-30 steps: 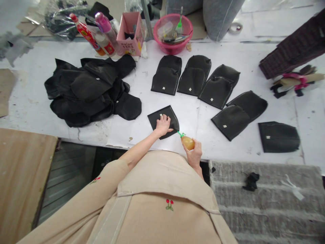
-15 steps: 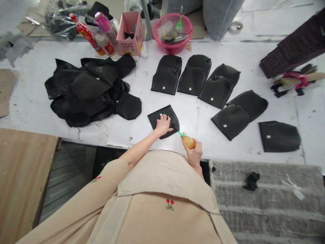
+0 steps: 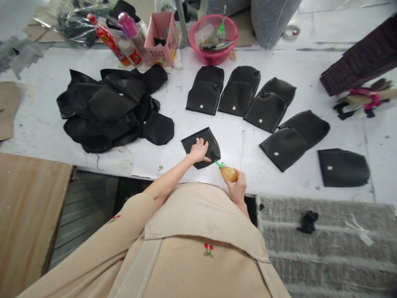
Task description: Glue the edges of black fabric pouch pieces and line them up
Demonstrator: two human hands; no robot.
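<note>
My left hand (image 3: pixel 199 151) lies with spread fingers on a black leather-like piece (image 3: pixel 214 145), pressing it to the white table. A small white tag shows by its fingertips. My right hand (image 3: pixel 237 186) is wrapped round a squeeze bottle (image 3: pixel 228 174) of amber liquid, which looks like glue. The bottle's green nozzle (image 3: pixel 218 163) points left, its tip at the lower right edge of the piece. Beyond, folded black pieces (image 3: pixel 203 95) with white tags form an arc, ending in one lone piece (image 3: pixel 343 167) at the right.
Left of my hands rises a heap of black pieces (image 3: pixel 108 111). At the back stand bottles (image 3: pixel 132 31), a pink box (image 3: pixel 166 49) and a pink basin (image 3: pixel 214 56) of tools. Another person's dark sleeve (image 3: pixel 356 58) enters from the right. A wooden board (image 3: pixel 31 207) lies lower left.
The nozzle tip has slid left along the lower edge of the piece, with my right hand following slightly. My left hand stays on the piece. The whole view has shifted a little.
</note>
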